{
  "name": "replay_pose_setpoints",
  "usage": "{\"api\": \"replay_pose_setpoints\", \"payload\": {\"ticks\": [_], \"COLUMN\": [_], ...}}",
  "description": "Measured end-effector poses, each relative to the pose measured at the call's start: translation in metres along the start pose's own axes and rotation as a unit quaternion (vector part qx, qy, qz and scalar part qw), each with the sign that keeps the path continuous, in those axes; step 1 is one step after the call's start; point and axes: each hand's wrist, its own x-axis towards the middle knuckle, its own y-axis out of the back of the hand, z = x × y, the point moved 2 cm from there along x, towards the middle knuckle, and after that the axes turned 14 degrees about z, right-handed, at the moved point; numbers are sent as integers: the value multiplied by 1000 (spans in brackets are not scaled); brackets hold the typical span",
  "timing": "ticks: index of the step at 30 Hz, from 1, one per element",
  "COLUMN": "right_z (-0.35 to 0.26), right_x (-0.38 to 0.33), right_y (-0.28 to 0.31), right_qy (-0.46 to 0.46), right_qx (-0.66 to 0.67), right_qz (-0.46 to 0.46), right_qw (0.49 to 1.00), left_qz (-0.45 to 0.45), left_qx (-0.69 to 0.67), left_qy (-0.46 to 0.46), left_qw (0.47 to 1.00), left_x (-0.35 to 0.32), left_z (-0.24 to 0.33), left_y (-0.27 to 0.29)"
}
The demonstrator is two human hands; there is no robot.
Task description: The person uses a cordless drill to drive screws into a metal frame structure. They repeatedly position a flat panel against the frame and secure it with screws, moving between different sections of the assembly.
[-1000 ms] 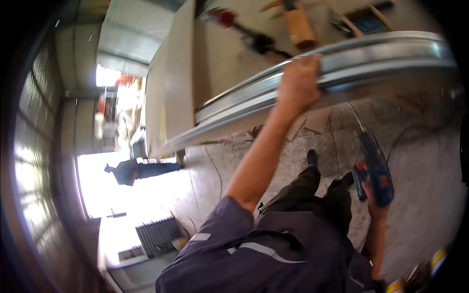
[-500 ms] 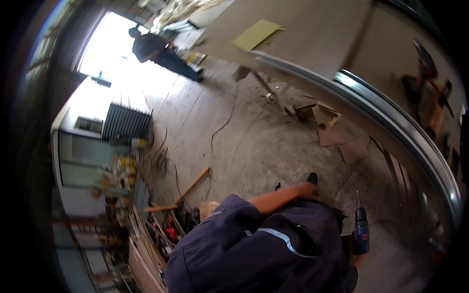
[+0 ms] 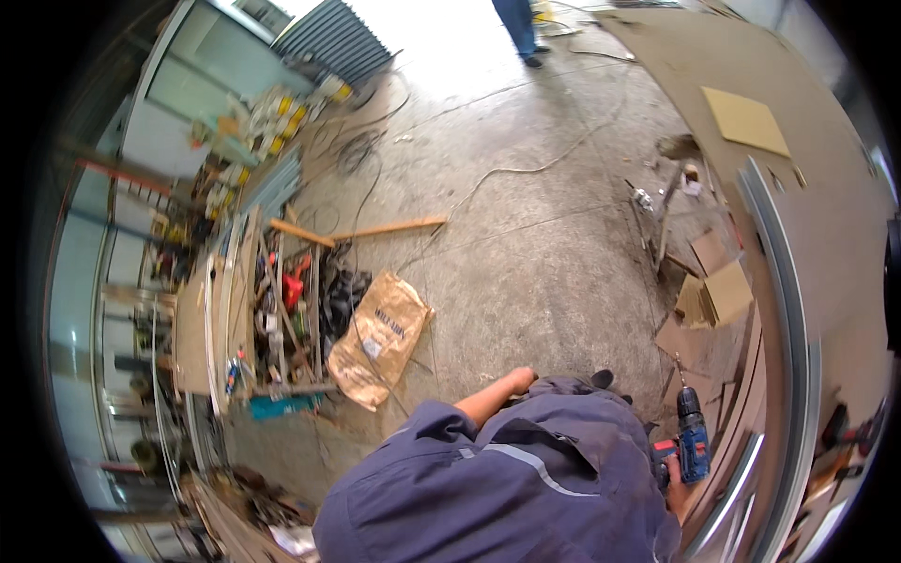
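My right hand is wrapped round the grip of a blue cordless drill with a black chuck. The drill is at my right side beside the workbench, and a long thin bit points away from me. My left hand hangs in front of my body at waist height, apart from any tool. Its fingers are turned away and hidden, so I cannot see whether it holds anything.
On my right a long workbench carries a metal profile and a yellow board piece. Cardboard scraps lie below it. To the left are a brown paper sack, a wooden strip and cables. Another person stands far ahead.
My view has swung round, so the workbench now runs along my right and the left-hand clutter shows more fully. The drill stays in my right hand, close to my side.
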Motion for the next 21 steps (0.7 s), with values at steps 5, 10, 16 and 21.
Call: {"api": "replay_pose_setpoints", "payload": {"ticks": [5,10,16,21], "right_z": [-52,-158,-154,-162], "right_x": [42,55,99,161], "right_y": [-76,-165,-229,-316], "right_qy": [86,133,105,3], "right_qx": [-68,-126,-161,-61], "right_qz": [-83,-263,-277,-253], "right_qw": [990,947,941,966], "left_qz": [48,90,48,63], "left_qx": [-164,-137,-142,-119], "left_qy": [166,235,215,159], "left_qw": [971,958,965,978], "left_x": [-42,-52,15,65], "left_z": [-29,-40,-65,-65], "left_y": [-23,7,29,109]}}
